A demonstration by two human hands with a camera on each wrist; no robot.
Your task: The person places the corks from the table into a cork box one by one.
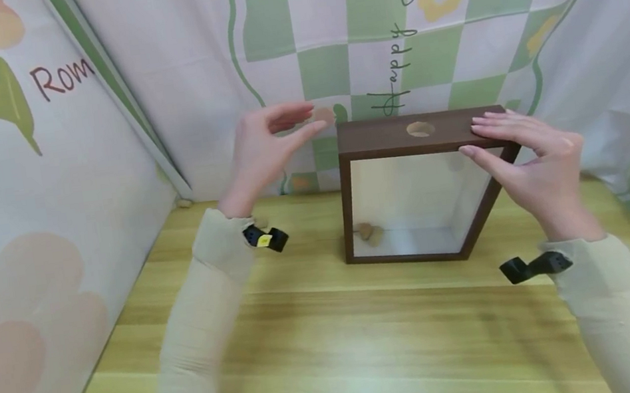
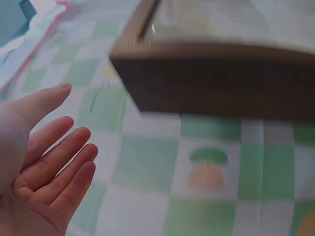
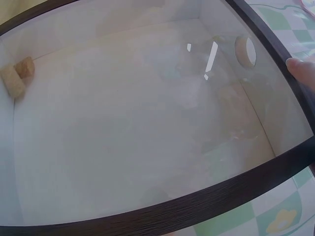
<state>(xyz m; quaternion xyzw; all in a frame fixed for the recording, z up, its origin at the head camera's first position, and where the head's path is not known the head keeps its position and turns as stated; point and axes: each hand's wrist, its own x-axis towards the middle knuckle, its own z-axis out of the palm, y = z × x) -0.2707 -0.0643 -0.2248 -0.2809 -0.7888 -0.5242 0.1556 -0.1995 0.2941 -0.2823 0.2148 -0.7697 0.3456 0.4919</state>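
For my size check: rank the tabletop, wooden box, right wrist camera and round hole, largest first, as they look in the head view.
1. Tabletop
2. Wooden box
3. Right wrist camera
4. Round hole

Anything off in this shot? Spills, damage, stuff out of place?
No spill or damage visible; the box looks intact, with cork-like pieces gathered in one corner inside. One mild oddity: a small tan piece sits alone at the far left corner of the table, outside the box, too small to identify.
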